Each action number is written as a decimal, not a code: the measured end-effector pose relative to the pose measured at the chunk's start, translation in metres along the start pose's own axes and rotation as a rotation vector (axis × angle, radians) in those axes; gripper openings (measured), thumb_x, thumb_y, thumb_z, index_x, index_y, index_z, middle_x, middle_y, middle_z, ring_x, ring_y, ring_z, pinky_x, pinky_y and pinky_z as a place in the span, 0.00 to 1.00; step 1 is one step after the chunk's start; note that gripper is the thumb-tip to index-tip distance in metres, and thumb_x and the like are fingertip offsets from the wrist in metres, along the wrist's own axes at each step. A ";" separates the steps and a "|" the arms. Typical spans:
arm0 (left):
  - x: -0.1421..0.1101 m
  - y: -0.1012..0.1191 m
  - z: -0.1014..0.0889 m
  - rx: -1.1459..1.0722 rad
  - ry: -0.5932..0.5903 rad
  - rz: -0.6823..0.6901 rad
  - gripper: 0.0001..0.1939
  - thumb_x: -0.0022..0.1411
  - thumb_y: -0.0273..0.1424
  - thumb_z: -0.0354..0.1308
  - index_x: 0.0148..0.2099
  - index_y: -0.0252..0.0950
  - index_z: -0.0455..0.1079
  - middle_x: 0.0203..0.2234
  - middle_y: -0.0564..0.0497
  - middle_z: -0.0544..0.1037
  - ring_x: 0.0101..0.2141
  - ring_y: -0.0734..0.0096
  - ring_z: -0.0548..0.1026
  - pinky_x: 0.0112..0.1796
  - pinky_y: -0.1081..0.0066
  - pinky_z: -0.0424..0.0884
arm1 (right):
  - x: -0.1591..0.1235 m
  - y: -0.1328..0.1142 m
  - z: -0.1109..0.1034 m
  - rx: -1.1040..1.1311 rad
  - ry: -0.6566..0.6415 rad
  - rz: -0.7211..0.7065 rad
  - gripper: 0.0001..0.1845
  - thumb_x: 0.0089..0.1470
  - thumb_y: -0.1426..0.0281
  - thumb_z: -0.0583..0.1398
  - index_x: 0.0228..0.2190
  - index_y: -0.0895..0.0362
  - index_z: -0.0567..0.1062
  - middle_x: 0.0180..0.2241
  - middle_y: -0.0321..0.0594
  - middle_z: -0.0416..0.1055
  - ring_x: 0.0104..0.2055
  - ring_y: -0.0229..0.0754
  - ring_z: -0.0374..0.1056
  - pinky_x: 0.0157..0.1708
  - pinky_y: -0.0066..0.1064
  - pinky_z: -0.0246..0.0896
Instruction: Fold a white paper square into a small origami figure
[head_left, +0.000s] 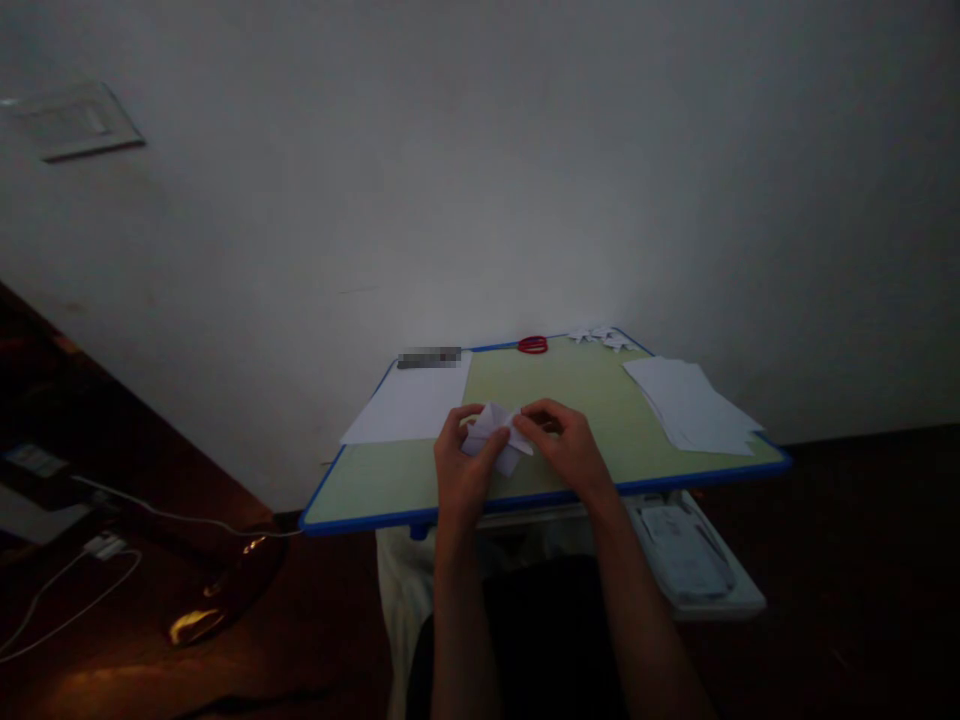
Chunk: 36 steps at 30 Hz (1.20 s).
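Observation:
A small folded white paper piece (496,432) is held just above the green table top (570,400), near its front edge. My left hand (459,462) pinches the paper's left side with thumb and fingers closed on it. My right hand (564,440) grips the paper's right side, fingers curled over the fold. Both forearms reach up from the bottom of the view.
A white sheet (411,402) lies at the table's left, a stack of white sheets (694,405) at its right. A red ring (532,345) and small folded paper shapes (604,338) sit at the back edge. Cables (112,545) run over the dark floor on the left.

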<state>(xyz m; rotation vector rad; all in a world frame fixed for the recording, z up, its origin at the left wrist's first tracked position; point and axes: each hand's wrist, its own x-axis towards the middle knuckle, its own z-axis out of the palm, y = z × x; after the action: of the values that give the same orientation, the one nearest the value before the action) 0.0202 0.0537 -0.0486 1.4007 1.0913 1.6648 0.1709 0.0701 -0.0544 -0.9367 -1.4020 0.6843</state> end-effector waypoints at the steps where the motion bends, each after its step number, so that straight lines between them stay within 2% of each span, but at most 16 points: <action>1: 0.000 0.000 0.000 -0.001 0.004 -0.001 0.23 0.51 0.36 0.72 0.48 0.38 0.72 0.30 0.52 0.81 0.26 0.70 0.77 0.27 0.74 0.71 | 0.000 0.000 0.000 0.006 0.009 0.012 0.10 0.53 0.61 0.67 0.30 0.55 0.79 0.30 0.39 0.80 0.32 0.44 0.74 0.34 0.35 0.68; 6: 0.000 -0.001 0.001 -0.006 0.022 0.000 0.23 0.51 0.36 0.73 0.48 0.38 0.72 0.30 0.52 0.81 0.26 0.70 0.77 0.27 0.75 0.71 | 0.000 0.000 -0.001 0.003 -0.004 -0.015 0.10 0.55 0.61 0.66 0.31 0.56 0.80 0.31 0.40 0.79 0.33 0.45 0.74 0.36 0.35 0.67; 17: 0.001 -0.003 0.000 -0.024 -0.029 -0.014 0.25 0.51 0.38 0.74 0.48 0.37 0.73 0.32 0.49 0.83 0.28 0.68 0.79 0.29 0.73 0.73 | 0.001 0.002 -0.005 -0.036 0.008 -0.091 0.10 0.59 0.62 0.62 0.32 0.55 0.79 0.32 0.39 0.78 0.35 0.44 0.73 0.35 0.33 0.66; 24: 0.001 0.000 0.003 -0.087 -0.040 -0.017 0.25 0.53 0.39 0.73 0.50 0.37 0.74 0.33 0.49 0.83 0.29 0.69 0.79 0.29 0.75 0.72 | 0.001 -0.001 -0.003 0.041 0.066 0.010 0.13 0.58 0.58 0.63 0.33 0.55 0.79 0.32 0.39 0.79 0.35 0.45 0.73 0.37 0.35 0.66; 28: 0.003 -0.001 0.004 -0.192 -0.038 -0.011 0.18 0.59 0.41 0.69 0.48 0.37 0.75 0.36 0.48 0.84 0.33 0.69 0.80 0.35 0.73 0.72 | 0.004 -0.002 -0.004 0.106 0.145 0.059 0.13 0.56 0.58 0.64 0.31 0.55 0.79 0.30 0.38 0.78 0.34 0.45 0.73 0.36 0.35 0.65; 31: 0.004 -0.004 0.003 -0.214 -0.014 -0.031 0.18 0.58 0.40 0.70 0.47 0.36 0.75 0.35 0.48 0.84 0.36 0.67 0.81 0.39 0.72 0.72 | 0.005 -0.002 -0.004 0.145 0.177 0.077 0.12 0.54 0.59 0.65 0.31 0.55 0.79 0.30 0.38 0.77 0.34 0.45 0.72 0.35 0.34 0.65; 36: 0.005 -0.004 0.003 -0.208 0.003 -0.033 0.16 0.57 0.37 0.70 0.45 0.35 0.76 0.30 0.50 0.82 0.32 0.70 0.79 0.35 0.74 0.71 | 0.006 0.000 -0.004 0.207 0.166 0.080 0.12 0.53 0.59 0.67 0.34 0.54 0.79 0.31 0.37 0.77 0.34 0.45 0.72 0.34 0.34 0.65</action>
<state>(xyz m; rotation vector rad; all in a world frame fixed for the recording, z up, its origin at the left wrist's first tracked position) 0.0222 0.0602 -0.0502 1.2414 0.9086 1.7038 0.1752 0.0750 -0.0515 -0.8677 -1.1299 0.7780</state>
